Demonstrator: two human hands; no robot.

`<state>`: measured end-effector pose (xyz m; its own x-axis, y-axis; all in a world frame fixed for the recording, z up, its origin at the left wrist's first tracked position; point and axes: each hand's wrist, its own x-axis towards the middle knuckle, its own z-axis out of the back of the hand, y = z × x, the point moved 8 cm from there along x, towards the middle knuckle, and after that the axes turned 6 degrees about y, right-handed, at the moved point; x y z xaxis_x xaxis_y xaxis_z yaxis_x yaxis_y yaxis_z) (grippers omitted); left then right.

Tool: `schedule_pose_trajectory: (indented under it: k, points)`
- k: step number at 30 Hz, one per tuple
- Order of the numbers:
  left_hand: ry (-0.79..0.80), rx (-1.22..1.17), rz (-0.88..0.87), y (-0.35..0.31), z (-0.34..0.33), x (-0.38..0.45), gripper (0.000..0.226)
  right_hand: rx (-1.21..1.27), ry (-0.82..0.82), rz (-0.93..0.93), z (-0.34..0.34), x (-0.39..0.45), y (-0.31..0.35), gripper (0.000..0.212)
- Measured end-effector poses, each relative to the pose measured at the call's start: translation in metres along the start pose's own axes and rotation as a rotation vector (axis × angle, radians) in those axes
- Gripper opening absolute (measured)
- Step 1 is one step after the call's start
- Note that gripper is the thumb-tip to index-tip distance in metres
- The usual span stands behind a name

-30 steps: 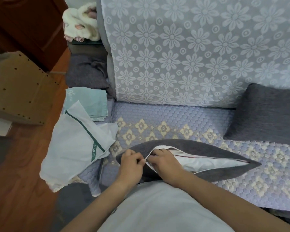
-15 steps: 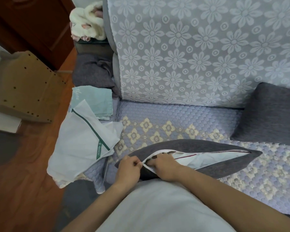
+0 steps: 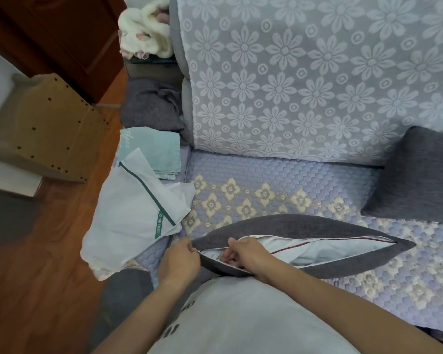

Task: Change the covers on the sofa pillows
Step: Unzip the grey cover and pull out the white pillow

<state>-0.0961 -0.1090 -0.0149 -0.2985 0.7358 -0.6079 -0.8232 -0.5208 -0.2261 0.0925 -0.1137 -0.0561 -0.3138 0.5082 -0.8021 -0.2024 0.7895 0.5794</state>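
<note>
Two hands work at the left end of a dark grey pillow (image 3: 304,226) lying on the quilted sofa seat (image 3: 279,175), its zipper side facing the person. The left hand (image 3: 180,259) pinches the corner of the grey cover (image 3: 356,267) with curled fingers; the right hand (image 3: 246,254) has its fingers curled into the gap — it appears to hold the zipper pull or the edge beside it, though the pull itself is hidden. The opening runs nearly the full length of the pillow and shows the white inner cushion (image 3: 325,251) with a thin dark red line across it.

A second grey pillow (image 3: 417,175) leans against the lace-draped sofa back (image 3: 317,72), well apart at the right. On the left end of the seat lie a white cover with a green stripe (image 3: 136,213), partly overhanging the edge, and a folded pale green cloth (image 3: 154,149); a crumpled grey cloth (image 3: 151,108) lies behind them.

Judged risks at this step: the slider may bite the white fabric bulging at the gap, caused by pulling while the two edges are slack; the corner may slip from the pinch, so the whole pillow drags along the seat instead of the zipper moving; a hard tug at the end stop could strain the seam. The white cover, resting half off the seat, could slide to the floor (image 3: 36,290) if the pillow nudges it.
</note>
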Motion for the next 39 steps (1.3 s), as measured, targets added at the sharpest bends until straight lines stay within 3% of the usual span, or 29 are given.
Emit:
schedule_pose_trajectory:
  k: [4,8,11,13,15,18,21,23,28,34,37,39]
  points:
    - [-0.068,-0.014,-0.120,0.001,0.005,-0.001,0.025,-0.018,-0.022,0.003,0.006,-0.003,0.013,0.037]
    - [-0.011,-0.127,-0.207,0.002,0.003,0.010,0.019,-0.060,0.038,-0.014,0.005,-0.001,0.009,0.025]
    - [0.201,-0.186,-0.117,-0.007,-0.027,0.019,0.069,-0.175,0.070,0.081,-0.009,0.002,0.016,0.036]
    - [0.259,-0.156,-0.128,-0.023,-0.050,0.018,0.074,-0.410,0.039,0.233,-0.011,0.002,0.027,0.045]
    - [0.175,-0.150,-0.125,-0.031,-0.054,0.017,0.062,-0.768,-0.062,0.334,-0.005,0.001,0.029,0.052]
    - [0.075,-0.275,-0.104,-0.030,-0.042,0.017,0.051,-1.114,-0.182,0.443,0.001,-0.002,0.026,0.052]
    - [-0.042,-0.495,-0.122,-0.025,-0.027,0.014,0.043,-1.359,-0.257,0.622,-0.008,0.002,0.034,0.047]
    - [-0.051,-0.600,-0.148,-0.024,-0.025,0.008,0.038,-1.461,-0.251,0.616,-0.012,0.008,0.040,0.041]
    - [0.001,-0.658,-0.211,-0.025,-0.024,0.008,0.037,-1.407,-0.241,0.244,-0.007,0.024,0.040,0.041]
    - [0.063,-0.629,-0.152,-0.011,-0.030,0.032,0.036,-1.586,-0.219,0.236,-0.005,0.016,0.040,0.022]
    - [0.072,-0.573,-0.077,-0.001,-0.035,0.049,0.037,-1.455,-0.336,0.326,0.014,-0.007,0.052,0.015]
    - [0.084,-0.471,-0.142,-0.008,-0.040,0.053,0.038,-1.292,-0.448,0.441,0.036,-0.031,0.069,0.011]
